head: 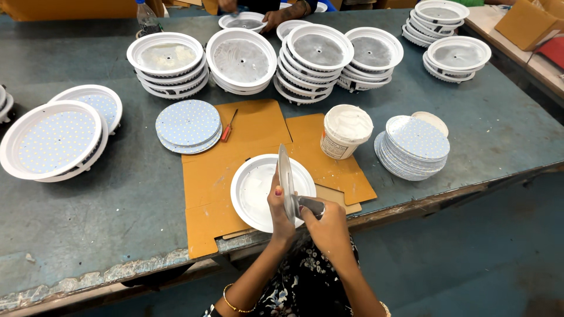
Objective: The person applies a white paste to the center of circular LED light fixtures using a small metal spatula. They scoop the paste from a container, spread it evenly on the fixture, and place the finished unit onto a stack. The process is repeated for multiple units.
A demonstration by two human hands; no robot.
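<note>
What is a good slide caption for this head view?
Left hand holds a round disc on edge over a white housing; right hand presses a dark tool against it.

I see a grey-blue table [88, 194] with orange-brown cardboard [252, 126] on it. The housings [241, 58] are white with grey centres. The discs [188, 123] are pale with small yellow dots. The tub [345, 132] is white, the screwdriver [228, 125] red.
</note>
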